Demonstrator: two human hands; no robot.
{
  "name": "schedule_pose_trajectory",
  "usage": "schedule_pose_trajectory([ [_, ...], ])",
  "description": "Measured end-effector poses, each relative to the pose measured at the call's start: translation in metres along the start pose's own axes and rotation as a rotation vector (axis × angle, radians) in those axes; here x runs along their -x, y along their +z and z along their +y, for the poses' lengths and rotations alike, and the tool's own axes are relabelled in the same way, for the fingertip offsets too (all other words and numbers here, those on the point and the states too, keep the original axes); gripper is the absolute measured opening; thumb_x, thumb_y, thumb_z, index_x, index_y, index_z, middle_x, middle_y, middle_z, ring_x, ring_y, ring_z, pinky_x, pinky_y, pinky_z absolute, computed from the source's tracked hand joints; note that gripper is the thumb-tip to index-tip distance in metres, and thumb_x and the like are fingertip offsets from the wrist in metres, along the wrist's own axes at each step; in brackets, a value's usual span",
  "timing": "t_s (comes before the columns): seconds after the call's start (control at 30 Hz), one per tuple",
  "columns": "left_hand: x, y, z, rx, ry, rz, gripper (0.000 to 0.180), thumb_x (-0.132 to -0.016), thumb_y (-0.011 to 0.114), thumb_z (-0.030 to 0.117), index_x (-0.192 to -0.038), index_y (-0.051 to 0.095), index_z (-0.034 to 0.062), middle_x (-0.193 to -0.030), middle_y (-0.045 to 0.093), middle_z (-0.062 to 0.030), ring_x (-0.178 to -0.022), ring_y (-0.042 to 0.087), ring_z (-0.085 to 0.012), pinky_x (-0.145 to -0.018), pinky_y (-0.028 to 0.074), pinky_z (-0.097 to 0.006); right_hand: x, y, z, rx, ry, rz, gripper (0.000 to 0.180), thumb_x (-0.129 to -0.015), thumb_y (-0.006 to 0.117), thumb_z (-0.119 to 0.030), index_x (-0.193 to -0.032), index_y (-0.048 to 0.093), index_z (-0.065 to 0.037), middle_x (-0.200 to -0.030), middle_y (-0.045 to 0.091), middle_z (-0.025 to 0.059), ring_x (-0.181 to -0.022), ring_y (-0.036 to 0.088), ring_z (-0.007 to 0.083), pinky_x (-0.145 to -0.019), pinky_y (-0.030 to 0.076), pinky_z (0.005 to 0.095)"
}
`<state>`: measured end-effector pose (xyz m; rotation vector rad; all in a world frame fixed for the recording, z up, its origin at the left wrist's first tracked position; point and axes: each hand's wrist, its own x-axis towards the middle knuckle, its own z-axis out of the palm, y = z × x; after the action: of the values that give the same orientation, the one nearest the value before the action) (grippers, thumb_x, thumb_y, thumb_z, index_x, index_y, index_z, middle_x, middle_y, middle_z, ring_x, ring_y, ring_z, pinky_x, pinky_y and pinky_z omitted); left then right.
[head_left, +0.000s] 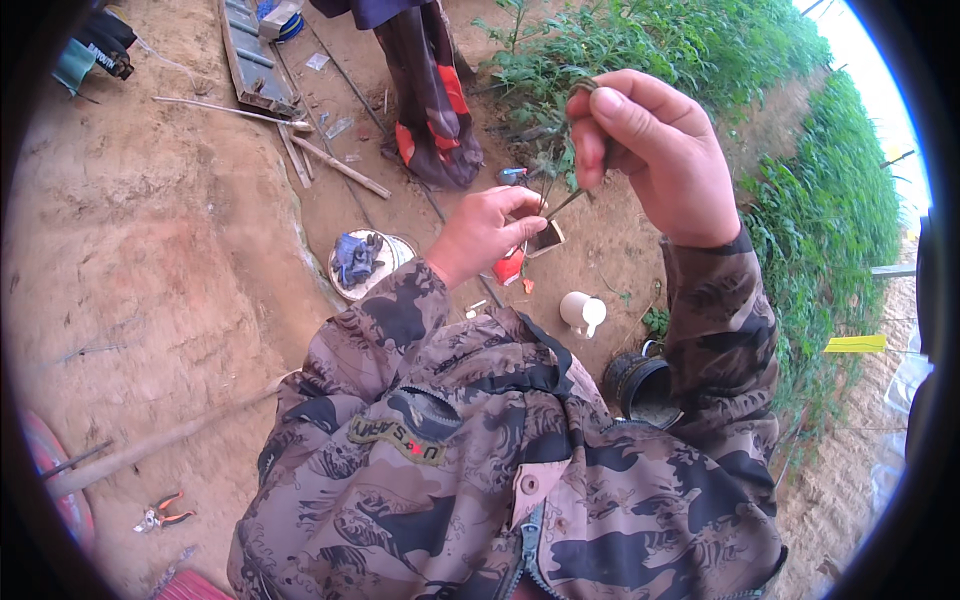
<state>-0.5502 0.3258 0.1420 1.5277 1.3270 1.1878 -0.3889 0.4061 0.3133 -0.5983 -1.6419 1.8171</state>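
Note:
My left hand is pinched shut near the middle of the view, its thumb and forefinger on a thin dark strand, perhaps a stem or cord. The strand slants up toward my right hand, which is raised higher and to the right. Those right fingers are curled and pinched on the strand's upper part, mostly hidden by the thumb and fingers. Beyond the left fingertips is a small dark open box with a pale rim. Just below it lies a red packet.
A white mug and a black bucket stand below my right hand. Blue gloves lie on a white round container. Orange-handled pruning shears lie lower left. A person's dark boots stand ahead; green plants line the right.

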Motion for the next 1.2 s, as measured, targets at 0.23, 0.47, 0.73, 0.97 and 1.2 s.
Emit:
schedule_pose_trajectory([
  [0.23,-0.010,0.013,-0.003,-0.187,0.119,-0.022,0.019,-0.087,0.073,0.010,-0.098,0.066,-0.0035,-0.092,0.064,-0.0044,-0.083,0.061,-0.0088,-0.072,0.051,-0.026,0.011,-0.017,-0.003,-0.102,-0.022,0.090,0.029,-0.098,0.060,-0.018,-0.112,0.065,0.006,-0.094,0.071,0.0130,-0.087,0.071,0.0216,-0.080,0.056,0.0316],
  [0.47,0.000,0.007,-0.012,0.149,-0.111,-0.013,0.015,-0.088,0.071,0.010,-0.097,0.069,-0.0021,-0.079,0.063,-0.0009,-0.074,0.054,-0.0056,-0.068,0.046,-0.025,0.012,-0.052,0.011,0.074,-0.082,0.298,0.028,-0.099,0.059,-0.021,-0.114,0.064,0.003,-0.097,0.071,0.0097,-0.089,0.071,0.0200,-0.081,0.057,0.0330],
  [0.73,0.016,-0.003,-0.006,0.209,-0.220,0.035,0.015,-0.091,0.069,0.012,-0.096,0.069,-0.0020,-0.084,0.066,0.0009,-0.080,0.058,-0.0054,-0.072,0.048,-0.024,0.010,-0.076,0.045,0.297,0.021,0.401,0.024,-0.105,0.046,-0.025,-0.108,0.057,-0.003,-0.092,0.071,0.0084,-0.079,0.069,0.0145,-0.067,0.055,0.0263],
  [0.97,0.018,-0.003,0.004,0.290,-0.216,0.033,0.014,-0.094,0.067,0.012,-0.097,0.068,-0.0012,-0.086,0.066,0.0011,-0.080,0.059,-0.0057,-0.074,0.049,-0.024,0.007,-0.080,0.051,0.338,-0.012,0.443,0.023,-0.104,0.048,-0.023,-0.108,0.056,-0.001,-0.074,0.066,0.0053,-0.057,0.062,0.0112,-0.053,0.051,0.0231],
  [1.2,0.014,-0.006,0.011,0.429,-0.187,0.040,0.014,-0.097,0.063,0.015,-0.099,0.065,0.0009,-0.086,0.066,0.0009,-0.080,0.061,-0.0064,-0.075,0.050,-0.024,0.006,-0.092,0.056,0.295,-0.050,0.493,0.025,-0.103,0.053,-0.024,-0.107,0.060,0.000,-0.074,0.065,0.0043,-0.054,0.060,0.0109,-0.052,0.050,0.0226],
])
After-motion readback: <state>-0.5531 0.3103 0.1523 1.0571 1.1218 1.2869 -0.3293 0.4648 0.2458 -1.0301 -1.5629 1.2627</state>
